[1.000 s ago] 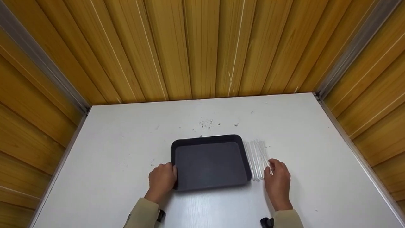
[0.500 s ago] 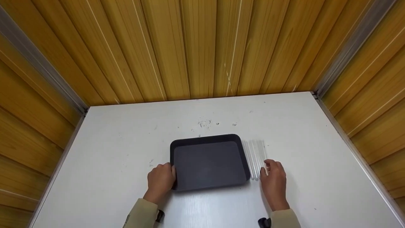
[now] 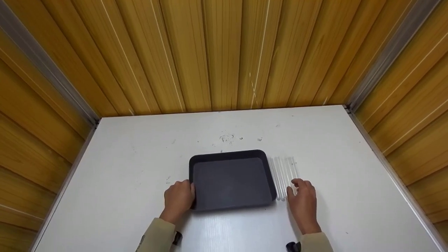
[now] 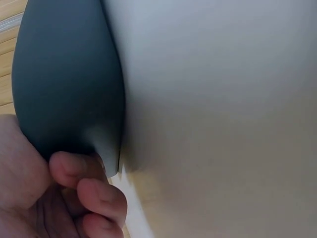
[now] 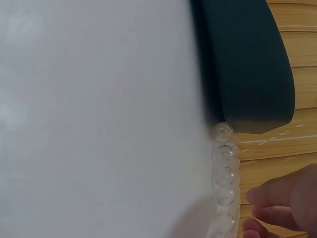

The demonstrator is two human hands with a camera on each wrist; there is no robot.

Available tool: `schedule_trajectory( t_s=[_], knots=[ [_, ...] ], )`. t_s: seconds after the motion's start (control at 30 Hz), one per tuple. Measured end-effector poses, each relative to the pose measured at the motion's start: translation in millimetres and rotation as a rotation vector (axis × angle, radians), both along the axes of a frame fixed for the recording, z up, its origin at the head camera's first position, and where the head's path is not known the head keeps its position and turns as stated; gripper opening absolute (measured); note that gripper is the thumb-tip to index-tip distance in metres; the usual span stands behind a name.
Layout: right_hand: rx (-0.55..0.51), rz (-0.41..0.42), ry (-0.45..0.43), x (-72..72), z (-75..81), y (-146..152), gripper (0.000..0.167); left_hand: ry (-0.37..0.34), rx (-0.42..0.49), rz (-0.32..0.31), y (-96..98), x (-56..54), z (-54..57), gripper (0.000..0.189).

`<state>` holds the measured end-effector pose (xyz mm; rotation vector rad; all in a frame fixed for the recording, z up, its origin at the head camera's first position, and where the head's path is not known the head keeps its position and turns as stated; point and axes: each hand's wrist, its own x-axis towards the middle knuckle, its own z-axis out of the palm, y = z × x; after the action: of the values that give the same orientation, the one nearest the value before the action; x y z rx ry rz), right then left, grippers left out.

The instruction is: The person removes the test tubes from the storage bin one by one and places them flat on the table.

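A dark grey rectangular tray (image 3: 231,182) lies on the white table, and my left hand (image 3: 179,197) grips its left wall near the front corner. In the left wrist view, curled fingertips (image 4: 94,191) show against the tray's end (image 4: 69,74). Several clear test tubes (image 3: 281,178) with rounded ends lie side by side along the tray's right wall. My right hand (image 3: 302,203) is over the near right end of this row, thumb and forefinger apart at the outermost tubes. In the right wrist view its fingers (image 5: 272,193) are close above the round tube ends (image 5: 226,176).
The white table (image 3: 133,150) has dark scuff marks (image 3: 227,138) behind the tray. Yellow wood-patterned panels (image 3: 224,52) stand at the back and both sides, with grey metal strips along the corners.
A slanted test tube in my right hand has come down flat beside the others. The right hand has shifted slightly left and its fingers have loosened. My left hand keeps its grip.
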<state>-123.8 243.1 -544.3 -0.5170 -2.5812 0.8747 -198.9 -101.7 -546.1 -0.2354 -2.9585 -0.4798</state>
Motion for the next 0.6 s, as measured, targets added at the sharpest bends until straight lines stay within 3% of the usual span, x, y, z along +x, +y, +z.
schedule_trajectory(
  t_s=[0.13,0.4,0.6],
  knots=[
    [0.012,-0.018,-0.007,-1.9,3.4,3,0.024,0.004,-0.005,-0.001,0.3,-2.9,3.1,0.03],
    [-0.023,0.02,-0.086,-0.8,8.6,10,0.031,-0.018,0.012,0.035,-2.4,-0.2,-3.8,0.029],
    [-0.057,0.02,-0.098,-0.6,21.5,12,0.032,-0.008,0.004,0.035,1.9,-1.2,-2.4,0.029]
  ],
)
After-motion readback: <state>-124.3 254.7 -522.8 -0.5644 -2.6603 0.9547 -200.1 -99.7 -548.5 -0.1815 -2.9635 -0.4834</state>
